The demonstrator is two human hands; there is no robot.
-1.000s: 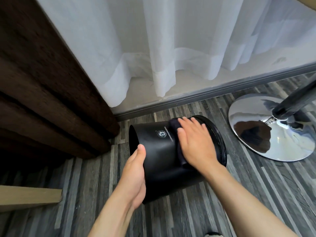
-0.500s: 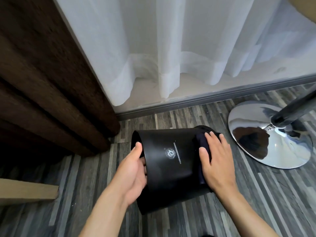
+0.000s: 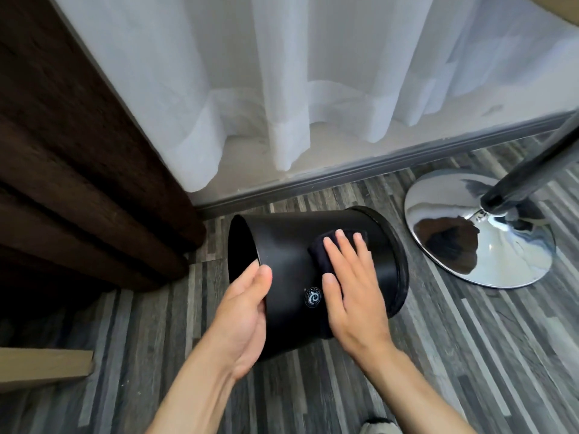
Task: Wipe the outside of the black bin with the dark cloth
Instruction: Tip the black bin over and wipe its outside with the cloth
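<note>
The black bin lies on its side on the striped grey floor, its open mouth facing left and its wider rimmed end to the right. A small round white logo shows on its wall. My left hand grips the rim of the open mouth, thumb on the outside. My right hand lies flat on the bin's upper wall and presses the dark cloth against it. Most of the cloth is hidden under the palm.
A chrome round stool base with a dark pole stands just right of the bin. Brown heavy curtain hangs at the left, white sheer curtain behind. A wooden edge juts in at the lower left.
The bin has turned in my hands, so the logo moved from the top toward me. My right hand with the cloth slid from the right end back to the middle of the wall.
</note>
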